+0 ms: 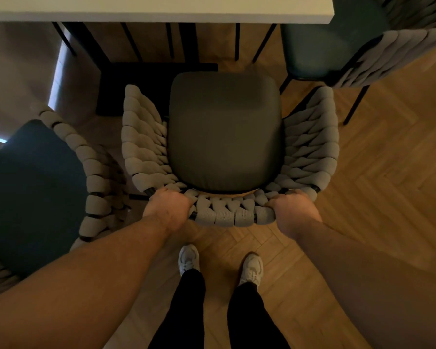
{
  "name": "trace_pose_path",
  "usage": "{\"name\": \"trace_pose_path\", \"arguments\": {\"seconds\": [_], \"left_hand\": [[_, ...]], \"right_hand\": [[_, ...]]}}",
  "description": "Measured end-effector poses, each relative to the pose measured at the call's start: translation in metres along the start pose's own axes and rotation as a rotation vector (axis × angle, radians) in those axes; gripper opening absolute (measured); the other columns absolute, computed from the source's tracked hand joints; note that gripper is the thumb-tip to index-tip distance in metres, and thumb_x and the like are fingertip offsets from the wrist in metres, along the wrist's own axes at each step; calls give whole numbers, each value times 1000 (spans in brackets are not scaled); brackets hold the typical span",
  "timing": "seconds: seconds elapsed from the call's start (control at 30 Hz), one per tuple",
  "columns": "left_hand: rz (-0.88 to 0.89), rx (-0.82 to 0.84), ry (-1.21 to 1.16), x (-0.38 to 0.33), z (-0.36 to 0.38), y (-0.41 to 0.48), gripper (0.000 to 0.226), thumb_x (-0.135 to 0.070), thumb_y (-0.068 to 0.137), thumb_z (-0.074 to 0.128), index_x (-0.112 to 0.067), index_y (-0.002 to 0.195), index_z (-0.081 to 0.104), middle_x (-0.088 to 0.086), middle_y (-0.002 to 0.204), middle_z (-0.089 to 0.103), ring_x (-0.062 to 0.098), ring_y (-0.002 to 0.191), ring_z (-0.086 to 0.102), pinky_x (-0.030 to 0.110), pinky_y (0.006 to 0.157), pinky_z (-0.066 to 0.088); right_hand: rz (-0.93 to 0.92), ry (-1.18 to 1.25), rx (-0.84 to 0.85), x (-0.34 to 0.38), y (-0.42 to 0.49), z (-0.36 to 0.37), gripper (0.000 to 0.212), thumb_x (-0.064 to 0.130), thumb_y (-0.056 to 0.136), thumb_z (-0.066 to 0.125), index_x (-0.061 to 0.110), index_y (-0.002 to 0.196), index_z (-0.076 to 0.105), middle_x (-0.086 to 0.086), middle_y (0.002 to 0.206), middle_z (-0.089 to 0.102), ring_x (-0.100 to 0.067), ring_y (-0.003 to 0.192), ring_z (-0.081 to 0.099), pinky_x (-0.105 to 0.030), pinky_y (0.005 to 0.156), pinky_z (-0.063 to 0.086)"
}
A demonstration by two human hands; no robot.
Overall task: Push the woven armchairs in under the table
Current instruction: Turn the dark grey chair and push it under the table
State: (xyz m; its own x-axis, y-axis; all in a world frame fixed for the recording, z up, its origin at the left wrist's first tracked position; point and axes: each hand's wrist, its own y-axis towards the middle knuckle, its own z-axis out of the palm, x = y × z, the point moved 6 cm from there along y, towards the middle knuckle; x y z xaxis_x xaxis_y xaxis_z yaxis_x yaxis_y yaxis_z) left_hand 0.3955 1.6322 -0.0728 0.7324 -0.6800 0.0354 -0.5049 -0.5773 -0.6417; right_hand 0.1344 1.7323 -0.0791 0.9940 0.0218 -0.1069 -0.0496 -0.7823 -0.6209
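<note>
Middle armchair: our left hand and right hand have fingers curled tight around its woven backrest; the seat stands clear of the bench. Neighbouring armchairs either side also appear not fully under.

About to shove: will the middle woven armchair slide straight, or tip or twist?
Probably slides straight: left hand and right hand grip the woven armchair backrest evenly. The high grip on thin dark legs could tip it if a leg catches. The herringbone wood floor looks smooth, so drag seems low.
</note>
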Motion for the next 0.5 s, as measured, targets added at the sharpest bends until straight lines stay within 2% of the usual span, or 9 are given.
{"name": "trace_pose_path", "arguments": {"seconds": [0.07,0.23,0.37,0.5], "left_hand": [[-10,9,17,4,2,2,12,-25,103,49,-28,109,60,-4,87,47,18,86,44,40,97,46],[-10,-6,102,8,0,3,14,-27,103,49,-30,109,61,-2,100,63,18,91,52,39,94,47],[-27,-10,122,5,2,1,17,-29,102,51,-31,114,63,0,111,66,21,102,59,41,98,47],[-56,-44,67,2,1,-13,29,-30,104,48,-29,131,60,3,133,63,24,123,54,42,111,40]], "right_hand": [[-4,-24,1,1,2,-2,29,27,99,50,40,120,66,10,113,70,-20,107,65,-41,106,42],[-8,-50,38,4,4,-13,26,28,100,52,40,121,64,10,118,70,-20,113,64,-40,108,41],[56,-40,81,6,0,-13,25,26,99,57,36,121,63,7,121,69,-21,118,62,-41,114,36],[81,-5,97,12,-12,-21,16,25,98,55,30,110,64,3,114,69,-23,114,62,-40,110,38]]}}
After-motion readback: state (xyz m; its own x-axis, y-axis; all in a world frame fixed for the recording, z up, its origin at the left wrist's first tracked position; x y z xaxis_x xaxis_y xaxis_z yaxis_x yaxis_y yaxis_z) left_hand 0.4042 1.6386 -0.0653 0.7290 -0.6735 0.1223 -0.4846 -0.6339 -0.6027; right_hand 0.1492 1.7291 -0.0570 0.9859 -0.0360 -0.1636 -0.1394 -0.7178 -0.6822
